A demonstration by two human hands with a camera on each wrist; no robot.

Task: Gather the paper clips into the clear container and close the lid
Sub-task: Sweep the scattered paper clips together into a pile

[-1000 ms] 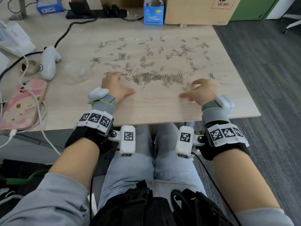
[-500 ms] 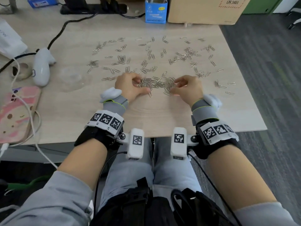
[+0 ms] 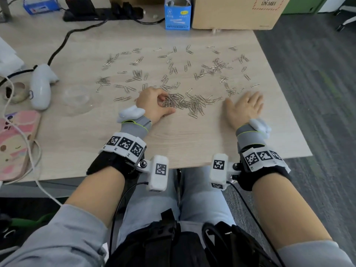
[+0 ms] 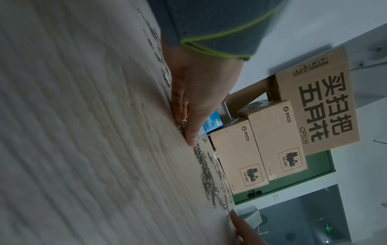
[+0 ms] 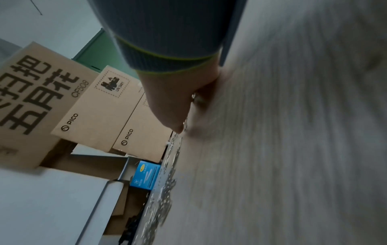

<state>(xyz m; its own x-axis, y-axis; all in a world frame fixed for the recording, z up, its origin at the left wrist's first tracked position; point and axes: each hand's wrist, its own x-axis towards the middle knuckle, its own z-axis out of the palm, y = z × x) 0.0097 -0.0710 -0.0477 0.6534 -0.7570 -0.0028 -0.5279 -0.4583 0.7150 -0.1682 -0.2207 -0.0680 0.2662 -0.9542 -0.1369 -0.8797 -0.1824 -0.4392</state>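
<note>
Your left hand [image 3: 154, 105] curls against the centre paper clips [image 3: 185, 103]; your right hand [image 3: 244, 106] lies flat, fingers straight, beside them.

I couldn't see my left grip's fingertips [image 3: 154, 98] behind its knuckles; the right grip [image 3: 244, 107] and desk [image 5: 293, 132] were motion-blurred.

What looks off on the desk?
Paper clips are strewn loose across the desk, only partly heaped between the hands. The clear container sits apart at the left with no clips in it.
</note>
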